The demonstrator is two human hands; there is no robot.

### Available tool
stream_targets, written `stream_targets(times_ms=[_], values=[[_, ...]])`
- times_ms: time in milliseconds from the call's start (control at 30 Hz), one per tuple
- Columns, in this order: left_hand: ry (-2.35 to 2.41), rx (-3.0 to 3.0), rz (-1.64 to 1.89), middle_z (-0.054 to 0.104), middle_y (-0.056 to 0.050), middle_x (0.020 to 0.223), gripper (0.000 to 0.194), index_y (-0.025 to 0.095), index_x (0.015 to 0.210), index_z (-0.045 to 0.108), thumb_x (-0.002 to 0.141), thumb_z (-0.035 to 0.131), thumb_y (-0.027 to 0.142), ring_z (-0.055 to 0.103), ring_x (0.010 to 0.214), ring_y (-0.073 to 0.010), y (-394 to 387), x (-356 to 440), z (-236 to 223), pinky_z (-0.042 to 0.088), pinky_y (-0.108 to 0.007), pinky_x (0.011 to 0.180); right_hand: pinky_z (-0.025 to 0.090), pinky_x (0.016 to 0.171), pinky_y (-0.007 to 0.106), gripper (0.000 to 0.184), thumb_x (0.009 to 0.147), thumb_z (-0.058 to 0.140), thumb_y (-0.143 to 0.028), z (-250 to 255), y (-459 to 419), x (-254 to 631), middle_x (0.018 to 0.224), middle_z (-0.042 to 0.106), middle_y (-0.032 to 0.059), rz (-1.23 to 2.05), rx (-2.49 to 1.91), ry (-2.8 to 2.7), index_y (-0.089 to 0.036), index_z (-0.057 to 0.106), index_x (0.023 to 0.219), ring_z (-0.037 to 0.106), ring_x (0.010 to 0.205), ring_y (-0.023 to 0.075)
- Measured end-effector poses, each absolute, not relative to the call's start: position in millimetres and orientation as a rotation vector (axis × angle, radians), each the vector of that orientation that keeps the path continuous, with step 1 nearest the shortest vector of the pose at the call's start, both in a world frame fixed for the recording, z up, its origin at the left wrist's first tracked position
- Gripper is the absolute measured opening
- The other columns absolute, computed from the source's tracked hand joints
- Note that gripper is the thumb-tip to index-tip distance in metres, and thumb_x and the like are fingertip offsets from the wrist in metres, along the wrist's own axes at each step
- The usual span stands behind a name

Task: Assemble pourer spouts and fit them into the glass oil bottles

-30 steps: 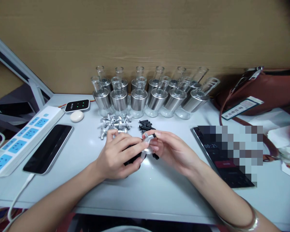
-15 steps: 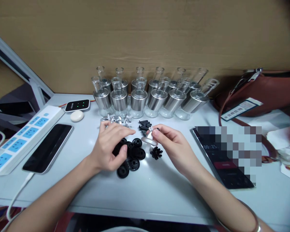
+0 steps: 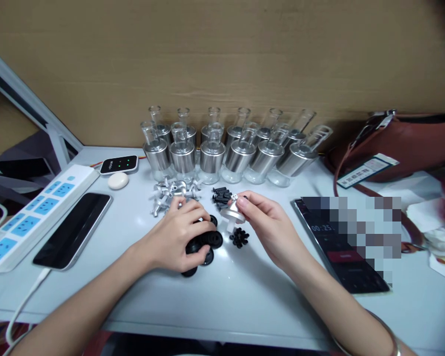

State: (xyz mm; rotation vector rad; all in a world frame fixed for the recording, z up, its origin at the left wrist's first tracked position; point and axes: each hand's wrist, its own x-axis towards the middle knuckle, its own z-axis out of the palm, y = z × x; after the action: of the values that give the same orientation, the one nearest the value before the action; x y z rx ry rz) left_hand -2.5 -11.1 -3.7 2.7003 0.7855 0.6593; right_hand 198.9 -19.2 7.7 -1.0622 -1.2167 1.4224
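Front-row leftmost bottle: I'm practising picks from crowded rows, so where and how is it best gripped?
Probably by its slim glass neck, from the front left: the neck rises above the wide metal sleeve, while other bottles crowd its right and back.

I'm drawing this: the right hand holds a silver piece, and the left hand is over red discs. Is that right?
Not quite: the discs are black, not red, as the head view shows. The left hand is over them, and the right hand does hold a silver piece.
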Motion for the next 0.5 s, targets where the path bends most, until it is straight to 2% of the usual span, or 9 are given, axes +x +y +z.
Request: stream_targets(times_ms=[133, 267, 500], values=[[0.798, 2.711, 0.714, 0.063, -0.004, 0.09, 0.013, 0.017, 0.091, 0.059, 0.082, 0.05, 0.021, 0.056, 0.09, -0.0214, -12.9, -1.8, -4.7, 0.03, -0.04, 0.081, 0.036, 0.063, 0.025, 0.027, 0.082, 0.062, -0.044, 6.6, -19.3, 199.6, 0.067, 0.052, -0.0018, 1.422, -1.084, -1.227, -0.019, 0.06, 0.073, 0.045, 0.064, 0.0114], [0.82, 2.708, 0.975, 0.064, -0.005, 0.091, 0.011, 0.016, 0.094, 0.055, 0.084, 0.052, 0.019, 0.057, 0.087, -0.0201, -13.2, -1.2, -6.1, 0.034, -0.039, 0.082, 0.036, 0.061, 0.025, 0.028, 0.082, 0.061, -0.044, 7.2, -19.7, 199.6, 0.065, 0.049, -0.0027, 1.405, -1.11, -1.188, -0.019, 0.057, 0.071, 0.045, 0.062, 0.0109], [0.803, 2.648, 1.219, 0.065, -0.008, 0.101, 0.018, 0.016, 0.102, 0.051, 0.085, 0.055, 0.012, 0.059, 0.088, -0.0179, -13.5, -1.1, -12.8, 0.04, -0.034, 0.079, 0.039, 0.047, 0.022, 0.028, 0.082, 0.058, -0.046, 12.9, -22.3, 194.9, 0.083, 0.064, 0.0031, 1.719, -1.041, -1.1, -0.018, 0.057, 0.077, 0.059, 0.057, 0.011]])
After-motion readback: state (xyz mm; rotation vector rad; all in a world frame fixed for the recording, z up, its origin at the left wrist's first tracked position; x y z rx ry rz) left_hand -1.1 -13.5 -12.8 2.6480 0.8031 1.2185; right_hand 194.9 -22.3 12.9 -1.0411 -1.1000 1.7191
